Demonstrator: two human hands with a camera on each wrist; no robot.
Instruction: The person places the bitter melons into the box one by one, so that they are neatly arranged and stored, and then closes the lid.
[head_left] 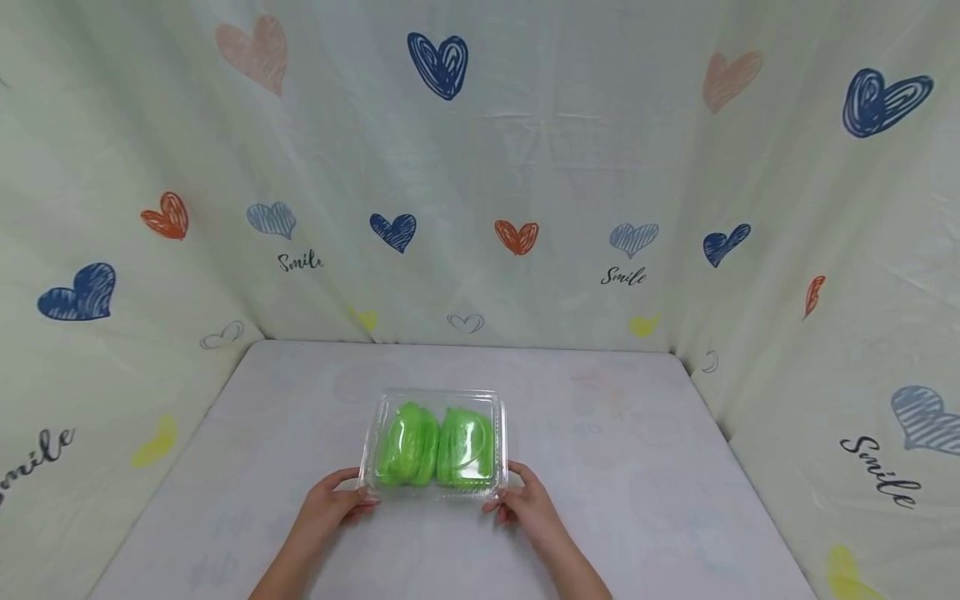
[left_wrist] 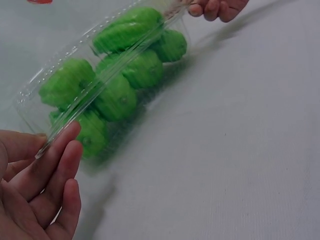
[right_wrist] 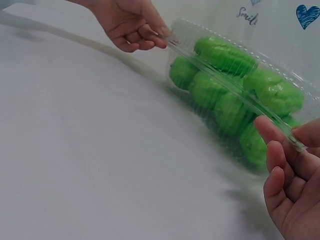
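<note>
A clear plastic clamshell box [head_left: 435, 494] is near the middle of the table, its lid down. Through the plastic show several bright green, ribbed, rounded pieces [head_left: 408, 446], vegetable-like, their exact kind unclear. At the box's near left corner my left hand [head_left: 333, 500] pinches the rim between thumb and fingers. My right hand [head_left: 525, 500] pinches the rim at the near right corner in the same way. Both wrist views show the thumbs on top of the flange [left_wrist: 70, 117] and fingers below it. Whether the box's base touches the table, I cannot tell.
A white cloth covers the table [head_left: 630, 467]. Pale curtains [head_left: 480, 167] printed with hearts and the word Smile hang behind it and along both sides, close to the table's edges.
</note>
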